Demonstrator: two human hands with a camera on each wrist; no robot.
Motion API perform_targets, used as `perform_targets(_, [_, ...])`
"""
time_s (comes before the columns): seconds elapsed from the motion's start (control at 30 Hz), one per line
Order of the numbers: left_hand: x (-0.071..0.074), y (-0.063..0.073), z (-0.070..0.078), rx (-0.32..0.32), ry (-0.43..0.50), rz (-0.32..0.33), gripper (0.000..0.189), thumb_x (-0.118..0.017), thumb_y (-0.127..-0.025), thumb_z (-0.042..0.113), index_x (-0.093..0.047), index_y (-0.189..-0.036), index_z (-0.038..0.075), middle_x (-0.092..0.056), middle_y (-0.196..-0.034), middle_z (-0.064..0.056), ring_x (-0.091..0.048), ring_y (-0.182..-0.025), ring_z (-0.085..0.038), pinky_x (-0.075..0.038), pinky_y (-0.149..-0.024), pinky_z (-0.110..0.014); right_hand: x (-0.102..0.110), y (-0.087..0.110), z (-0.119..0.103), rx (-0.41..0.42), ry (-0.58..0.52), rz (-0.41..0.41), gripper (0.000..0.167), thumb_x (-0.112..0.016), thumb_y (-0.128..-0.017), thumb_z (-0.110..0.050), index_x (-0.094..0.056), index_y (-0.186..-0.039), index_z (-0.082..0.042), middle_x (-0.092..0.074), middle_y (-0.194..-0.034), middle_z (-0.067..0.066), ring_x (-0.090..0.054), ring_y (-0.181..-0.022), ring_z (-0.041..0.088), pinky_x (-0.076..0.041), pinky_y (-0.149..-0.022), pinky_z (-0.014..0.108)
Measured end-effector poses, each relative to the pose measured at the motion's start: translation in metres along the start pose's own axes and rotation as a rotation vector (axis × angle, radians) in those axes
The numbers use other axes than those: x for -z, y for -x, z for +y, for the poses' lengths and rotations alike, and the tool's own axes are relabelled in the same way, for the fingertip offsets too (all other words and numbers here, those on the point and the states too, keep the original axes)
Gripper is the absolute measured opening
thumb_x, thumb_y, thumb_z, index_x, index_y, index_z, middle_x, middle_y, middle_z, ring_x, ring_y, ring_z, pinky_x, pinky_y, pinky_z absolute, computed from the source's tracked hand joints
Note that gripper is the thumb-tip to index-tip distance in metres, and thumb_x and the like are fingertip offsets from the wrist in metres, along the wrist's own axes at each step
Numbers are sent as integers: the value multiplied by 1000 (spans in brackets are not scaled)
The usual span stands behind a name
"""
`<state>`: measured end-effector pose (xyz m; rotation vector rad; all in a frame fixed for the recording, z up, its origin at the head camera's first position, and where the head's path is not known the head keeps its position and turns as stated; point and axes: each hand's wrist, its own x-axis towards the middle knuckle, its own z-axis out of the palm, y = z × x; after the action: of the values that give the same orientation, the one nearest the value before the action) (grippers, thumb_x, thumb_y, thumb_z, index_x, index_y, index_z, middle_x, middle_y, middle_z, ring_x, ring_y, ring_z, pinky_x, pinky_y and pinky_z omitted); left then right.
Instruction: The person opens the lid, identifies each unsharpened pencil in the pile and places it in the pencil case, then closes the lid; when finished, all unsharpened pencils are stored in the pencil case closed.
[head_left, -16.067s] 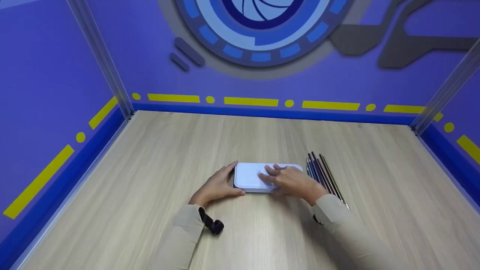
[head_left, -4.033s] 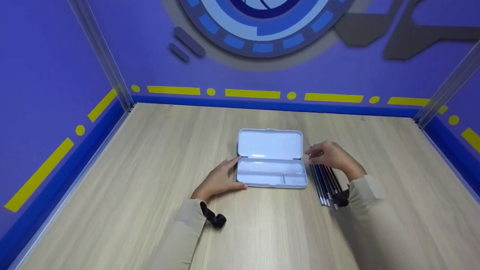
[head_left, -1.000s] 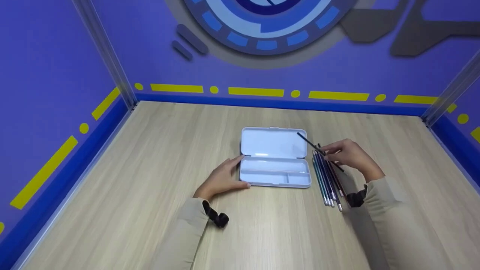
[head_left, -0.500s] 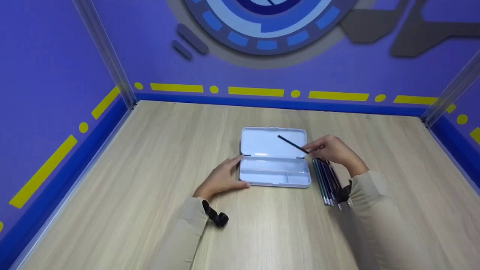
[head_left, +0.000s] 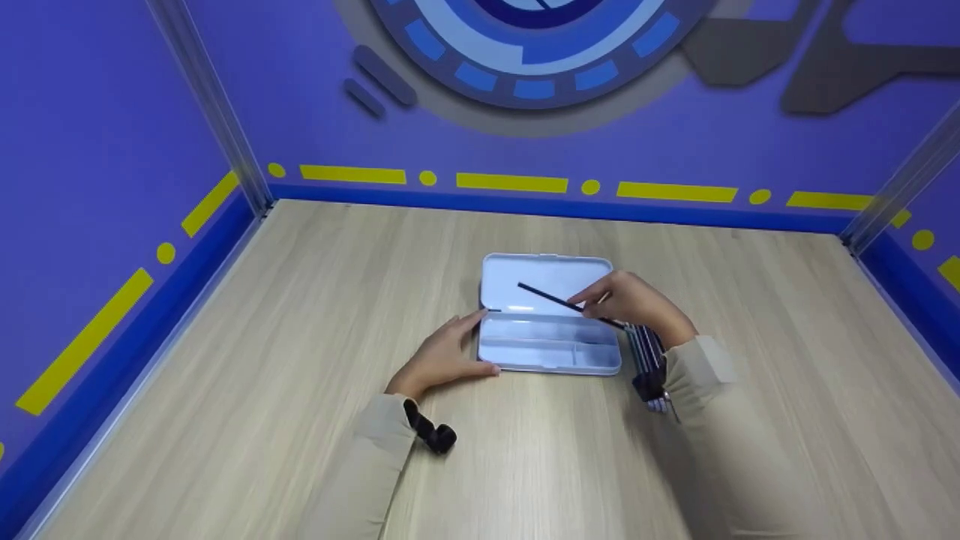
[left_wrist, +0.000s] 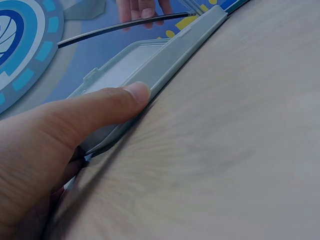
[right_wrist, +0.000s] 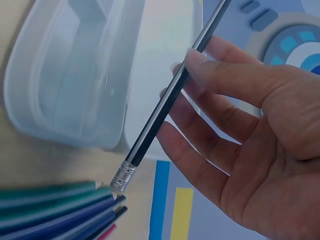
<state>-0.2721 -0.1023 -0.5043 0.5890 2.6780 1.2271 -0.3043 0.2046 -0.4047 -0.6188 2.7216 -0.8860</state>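
Observation:
A white pencil case (head_left: 536, 370) lies on the table with its lid (head_left: 510, 289) swung back, showing bare compartments inside. My left hand (head_left: 442, 360) holds the case's left end, the thumb along the front wall and the fingers at the back near the hinge. Between thumb and fingertips, my right hand (head_left: 630, 304) pinches a black pencil (right_wrist: 162, 110) above the case. The pencil slants, its metal ferrule end pointing down to the right in the head view. Beside the case's right end lies a bundle of pencils (right_wrist: 60, 210), green, blue and dark, partly hidden under my right wrist.
The wooden table (head_left: 337, 300) is bounded by blue-purple panels (head_left: 82, 150) at the back and sides. A black wrist strap (head_left: 431, 431) sits on my left wrist, and another (head_left: 649, 382) on the right hangs just over the pencil bundle.
The case was closed at first and now lies open. My right hand has lifted a black pencil from the bundle and carried it left over the case. The left hand keeps its place.

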Motion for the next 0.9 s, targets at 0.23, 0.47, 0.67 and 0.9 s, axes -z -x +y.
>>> perform_targets(0.23, [1, 1, 3, 11, 0, 1, 102, -83, -67, 51, -32, -151, 25, -35, -155, -4, -25, -144, -36, -24, -117, -52, -8, -8, -10, -26, 11, -38, 28, -69, -84, 1, -76, -106, -13, -74, -100, 9, -59, -77, 17, -55, -73, 29])
perform_targets(0.47, [1, 1, 3, 5, -16, -3, 101, -82, -68, 51, -32, -151, 24, -35, -155, -4, -25, -144, -36, -25, -117, -51, -15, -11, -16, 4, 39, -52, 27, -70, -84, 0, -76, -107, -13, -74, -100, 8, -59, -77, 16, -54, -69, 26])
perform_targets(0.67, [0, 0, 1, -11, -40, 6, 100, -82, -68, 50, -33, -151, 21, -38, -153, -5, -29, -142, -34, -28, -116, -49, -20, -13, -19, 22, 25, -61, 26, -69, -83, 2, -76, -105, -9, -74, -101, 11, -57, -75, 15, -49, -65, 24])
perform_targets(0.9, [1, 0, 1, -21, -44, 11, 102, -82, -68, 50, -33, -151, 19, -41, -150, -10, -37, -138, -30, -31, -114, -46, -23, -15, -19, -11, 13, -70, 24, -69, -84, -1, -76, -106, -9, -73, -107, 11, -65, -93, 21, -56, -84, 41])
